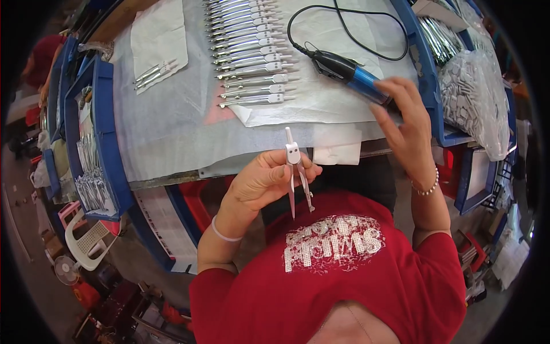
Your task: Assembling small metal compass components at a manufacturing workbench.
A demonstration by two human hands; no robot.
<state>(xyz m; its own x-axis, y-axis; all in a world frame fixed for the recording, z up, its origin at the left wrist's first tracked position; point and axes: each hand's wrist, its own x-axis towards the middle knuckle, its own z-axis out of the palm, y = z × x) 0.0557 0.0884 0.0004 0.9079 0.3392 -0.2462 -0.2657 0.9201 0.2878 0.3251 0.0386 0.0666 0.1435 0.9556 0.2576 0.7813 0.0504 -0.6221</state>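
A drawing compass (293, 155) with a white head and silver legs is pinched in my left hand (262, 179), in front of the table's near edge. Its legs point down toward me, slightly spread, and its white handle points away. My right hand (405, 127) is open beside the blue end of a black-and-blue electric screwdriver (356, 79) that lies on the table. Thumb and fingers are apart around that end; whether they touch it I cannot tell. Beyond my left hand, a long row of similar compasses (263, 58) lies side by side on white paper.
To the left, several slim metal parts lie on a paper sheet (159, 34). A blue bin (109, 132) there holds silver parts. At the right, another blue bin (429, 86) holds metal legs and a plastic bag of white pieces (467, 97). The black cord (344, 7) loops over the table's far side.
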